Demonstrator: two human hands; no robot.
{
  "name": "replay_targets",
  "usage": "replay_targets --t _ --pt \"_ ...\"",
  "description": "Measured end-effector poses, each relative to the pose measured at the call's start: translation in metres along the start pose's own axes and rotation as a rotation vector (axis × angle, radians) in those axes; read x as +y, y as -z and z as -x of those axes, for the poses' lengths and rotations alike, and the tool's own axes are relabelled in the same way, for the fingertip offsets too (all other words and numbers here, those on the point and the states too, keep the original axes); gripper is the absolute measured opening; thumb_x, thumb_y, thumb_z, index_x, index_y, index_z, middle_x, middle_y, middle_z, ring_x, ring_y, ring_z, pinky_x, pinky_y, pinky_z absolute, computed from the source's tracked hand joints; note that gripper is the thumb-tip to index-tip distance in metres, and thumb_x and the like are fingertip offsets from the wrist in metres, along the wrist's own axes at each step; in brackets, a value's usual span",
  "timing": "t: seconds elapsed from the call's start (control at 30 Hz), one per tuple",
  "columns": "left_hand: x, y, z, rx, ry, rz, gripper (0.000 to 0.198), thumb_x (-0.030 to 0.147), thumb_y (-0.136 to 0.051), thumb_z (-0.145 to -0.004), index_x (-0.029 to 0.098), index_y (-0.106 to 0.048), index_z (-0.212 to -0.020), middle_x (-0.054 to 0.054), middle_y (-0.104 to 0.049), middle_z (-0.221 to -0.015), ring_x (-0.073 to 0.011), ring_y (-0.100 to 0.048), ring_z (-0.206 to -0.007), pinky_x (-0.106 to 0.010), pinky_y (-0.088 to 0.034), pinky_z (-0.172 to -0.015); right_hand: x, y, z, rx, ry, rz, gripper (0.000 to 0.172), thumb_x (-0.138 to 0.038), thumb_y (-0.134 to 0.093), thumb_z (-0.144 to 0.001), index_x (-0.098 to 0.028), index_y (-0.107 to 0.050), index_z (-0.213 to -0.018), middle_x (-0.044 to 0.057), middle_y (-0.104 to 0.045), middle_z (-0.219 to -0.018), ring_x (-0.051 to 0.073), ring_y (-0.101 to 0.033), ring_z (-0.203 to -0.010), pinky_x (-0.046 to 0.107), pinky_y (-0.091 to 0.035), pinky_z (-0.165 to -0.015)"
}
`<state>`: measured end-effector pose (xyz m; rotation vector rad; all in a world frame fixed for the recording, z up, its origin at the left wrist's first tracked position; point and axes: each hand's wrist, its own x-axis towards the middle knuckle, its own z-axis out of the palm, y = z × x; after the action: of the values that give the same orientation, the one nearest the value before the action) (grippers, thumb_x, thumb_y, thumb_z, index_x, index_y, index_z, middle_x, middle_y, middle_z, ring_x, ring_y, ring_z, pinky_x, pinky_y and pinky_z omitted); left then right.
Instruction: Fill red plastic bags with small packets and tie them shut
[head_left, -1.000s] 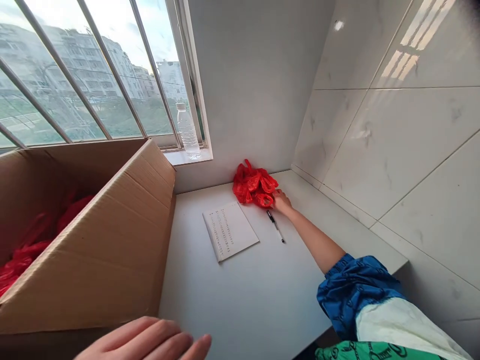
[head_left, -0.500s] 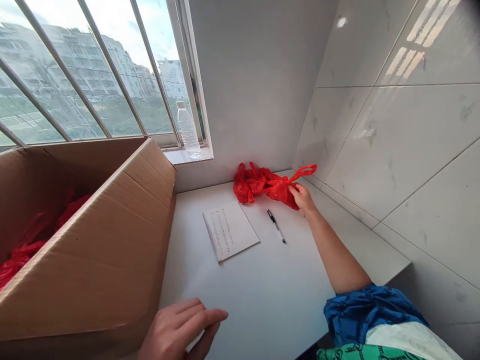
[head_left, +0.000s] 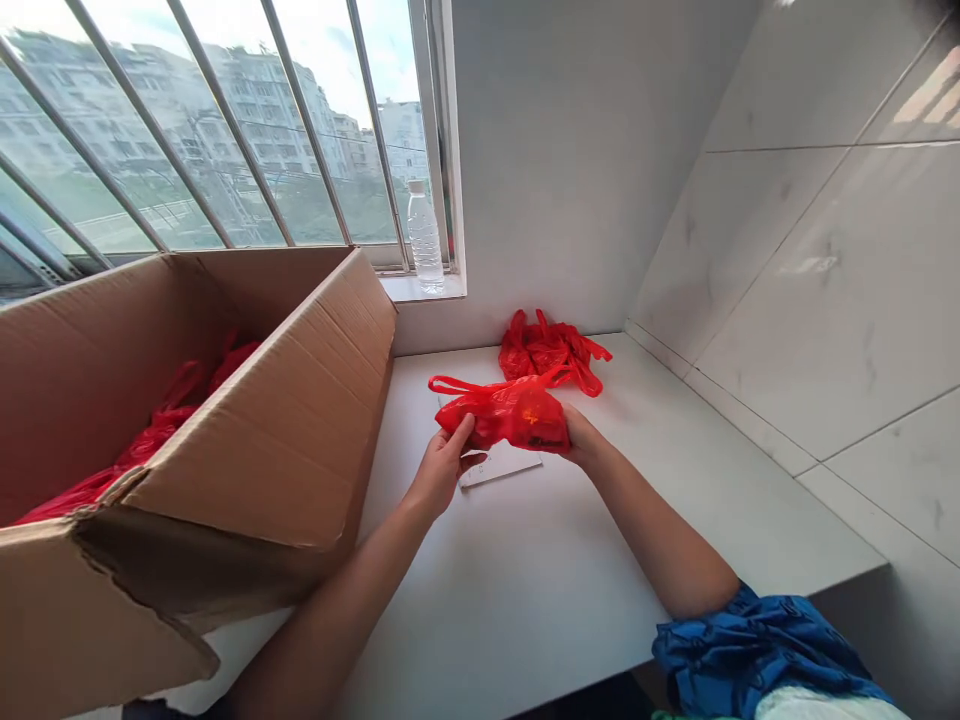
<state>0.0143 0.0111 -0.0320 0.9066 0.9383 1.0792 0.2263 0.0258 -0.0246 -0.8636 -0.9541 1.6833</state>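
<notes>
Red plastic bag (head_left: 510, 415) between left hand (head_left: 442, 470) and right hand (head_left: 583, 436), print (head_left: 531, 416) unreadable

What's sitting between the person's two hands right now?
The head view shows a red plastic carrier bag spanning the gap, held by the left hand and right hand, with a white booklet partly showing beneath.

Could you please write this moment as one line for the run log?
left hand: holds red plastic bag | right hand: holds same bag | beside: cardboard box
</notes>
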Motion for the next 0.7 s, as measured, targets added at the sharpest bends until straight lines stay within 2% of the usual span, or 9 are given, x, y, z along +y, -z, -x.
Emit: replay_targets --t 0.1,0.27,0.33,0.4,0.5,0.63,0.7 --pt "-0.006 0.012 -0.002 0.037 -0.021 0.005 0.043 0.054 -0.076 -0.077 0.015 -0.067 -0.091 -0.005 -0.068 -0.087 -0.0114 -0.063 -0.072 -0.021 -0.054 -0.063 0.009 0.007 0.001 0.027 -0.018 0.015 0.027 -0.031 -0.065 -0.085 -0.017 -0.070 -0.107 0.008 -0.076 -0.107 0.022 -0.071 -0.091 0.035 -0.058 -0.081" --pt "-0.011 0.019 -0.004 0.007 -0.094 -0.121 0.045 0.057 -0.069 -0.082 0.014 -0.069 -0.095 -0.007 -0.071 -0.090 -0.0161 -0.065 -0.077 -0.027 -0.054 -0.070 0.018 0.020 -0.001 0.079 0.018 0.071 0.037 -0.042 -0.071 -0.080 -0.022 -0.069 -0.111 0.005 -0.076 -0.102 0.023 -0.071 -0.085 0.036 -0.058 -0.075" --pt "-0.012 0.021 -0.009 0.009 -0.164 -0.175 0.042 0.054 -0.068 -0.083 0.016 -0.070 -0.101 -0.009 -0.072 -0.099 -0.0196 -0.067 -0.088 -0.031 -0.054 -0.080 0.021 0.025 -0.003 0.136 0.117 0.134 0.037 -0.047 -0.072 -0.080 -0.024 -0.070 -0.109 0.003 -0.075 -0.098 0.022 -0.069 -0.081 0.034 -0.056 -0.073" --pt "-0.014 0.024 -0.015 0.026 -0.256 -0.211 0.039 0.043 -0.071 -0.081 0.018 -0.068 -0.110 -0.009 -0.071 -0.111 -0.0222 -0.065 -0.102 -0.035 -0.051 -0.092 0.025 0.029 -0.006 0.199 0.310 0.264 0.031 -0.047 -0.069 -0.082 -0.024 -0.071 -0.103 0.002 -0.074 -0.095 0.021 -0.067 -0.084 0.033 -0.054 -0.076" --pt "-0.015 0.030 -0.022 0.147 -0.380 -0.221 0.043 0.029 -0.068 -0.079 0.021 -0.062 -0.121 -0.009 -0.066 -0.125 -0.0242 -0.061 -0.117 -0.038 -0.045 -0.102 0.033 0.032 -0.008 0.223 0.543 0.599 0.023 -0.043 -0.062 -0.088 -0.023 -0.072 -0.091 0.002 -0.072 -0.087 0.021 -0.064 -0.088 0.034 -0.050 -0.082" --pt "-0.009 0.029 -0.019 0.337 -0.559 -0.368 0.036 0.023 -0.051 -0.086 0.023 -0.061 -0.120 -0.007 -0.061 -0.132 -0.0233 -0.054 -0.127 -0.040 -0.042 -0.106 0.044 0.032 -0.012 0.161 0.565 0.926 0.022 -0.035 -0.054 -0.092 -0.022 -0.071 -0.090 0.003 -0.070 -0.082 0.022 -0.063 -0.077 0.035 -0.049 -0.074" --pt "-0.002 0.022 -0.016 0.309 -0.704 -0.619 0.029 0.026 -0.047 -0.091 0.023 -0.063 -0.116 -0.006 -0.065 -0.126 -0.0227 -0.056 -0.123 -0.041 -0.041 -0.106 0.046 0.031 -0.013 0.196 0.617 0.987 0.018 -0.030 -0.053 -0.091 -0.022 -0.070 -0.093 0.004 -0.070 -0.086 0.022 -0.063 -0.079 0.035 -0.049 -0.074"
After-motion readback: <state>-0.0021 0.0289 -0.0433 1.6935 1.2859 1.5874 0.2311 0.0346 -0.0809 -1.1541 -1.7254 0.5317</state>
